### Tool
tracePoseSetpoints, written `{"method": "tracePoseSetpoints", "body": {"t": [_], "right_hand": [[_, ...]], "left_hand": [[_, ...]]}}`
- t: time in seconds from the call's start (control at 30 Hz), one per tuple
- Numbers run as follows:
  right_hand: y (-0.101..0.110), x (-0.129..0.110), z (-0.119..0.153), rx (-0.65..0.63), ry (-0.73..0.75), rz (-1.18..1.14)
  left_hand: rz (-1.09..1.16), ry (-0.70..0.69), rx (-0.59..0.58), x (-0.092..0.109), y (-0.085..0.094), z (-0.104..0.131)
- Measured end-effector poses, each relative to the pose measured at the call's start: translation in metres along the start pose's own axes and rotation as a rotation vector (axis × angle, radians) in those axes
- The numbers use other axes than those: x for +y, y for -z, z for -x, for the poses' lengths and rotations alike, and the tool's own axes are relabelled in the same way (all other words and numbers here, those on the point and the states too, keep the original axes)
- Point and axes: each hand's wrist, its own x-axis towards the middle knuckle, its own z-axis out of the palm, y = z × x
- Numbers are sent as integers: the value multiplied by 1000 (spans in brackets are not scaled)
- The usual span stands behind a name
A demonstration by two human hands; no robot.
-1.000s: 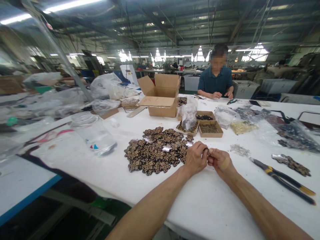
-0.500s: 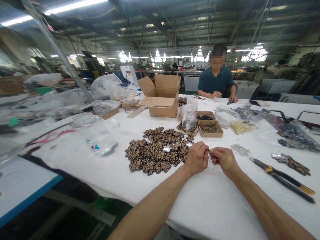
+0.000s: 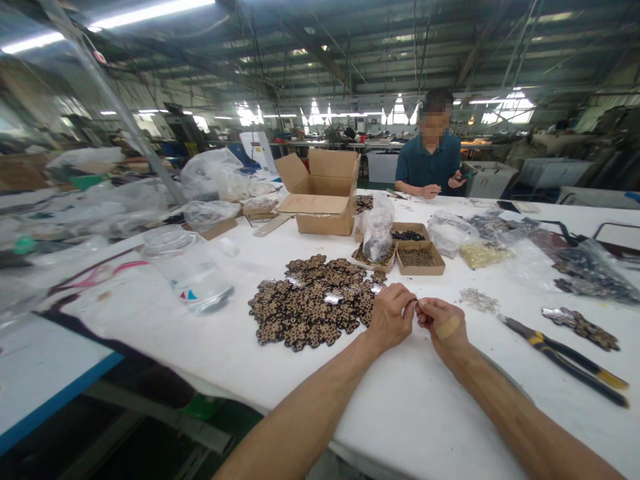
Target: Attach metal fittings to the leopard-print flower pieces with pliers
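Observation:
My left hand (image 3: 393, 313) and my right hand (image 3: 442, 323) meet fingertip to fingertip above the white table (image 3: 420, 413). Both are closed in a pinch around something tiny and dark, too small to name. A tan patch sticks to the back of my right hand. Just left of my left hand lies a heap of leopard-print, scallop-edged pieces (image 3: 305, 313), a few with shiny silver spots. Small silvery bits (image 3: 479, 300) are scattered beyond my right hand. Pliers (image 3: 563, 360) with black and yellow handles rest to the right.
Small cardboard trays of tiny parts (image 3: 421, 258) stand behind my hands, near an open carton (image 3: 325, 213). A clear plastic jar (image 3: 187, 270) is at the left. More leopard-print pieces (image 3: 583, 327) and plastic bags (image 3: 600, 267) lie right. A co-worker (image 3: 430, 160) sits across the table.
My fingertips have drawn closer together, hiding more of the tiny dark thing between them. Across the table, the co-worker has lifted one hand with a dark object off the tabletop.

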Motion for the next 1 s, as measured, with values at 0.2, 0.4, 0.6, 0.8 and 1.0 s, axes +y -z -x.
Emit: {"method": "tracePoseSetpoints", "body": {"t": [0.2, 0.4, 0.6, 0.8, 1.0], "right_hand": [[2, 2, 0, 74, 137, 210], [4, 2, 1, 91, 156, 309], [3, -6, 1, 33, 108, 262], [2, -19, 3, 23, 146, 266], [4, -25, 2, 12, 204, 386]], "left_hand": [[-65, 9, -10, 4, 2, -1], [-35, 10, -9, 5, 4, -2], [-56, -26, -32, 3, 4, -3], [-105, -42, -43, 6, 2, -5], [-92, -19, -6, 11, 2, -11]]}}
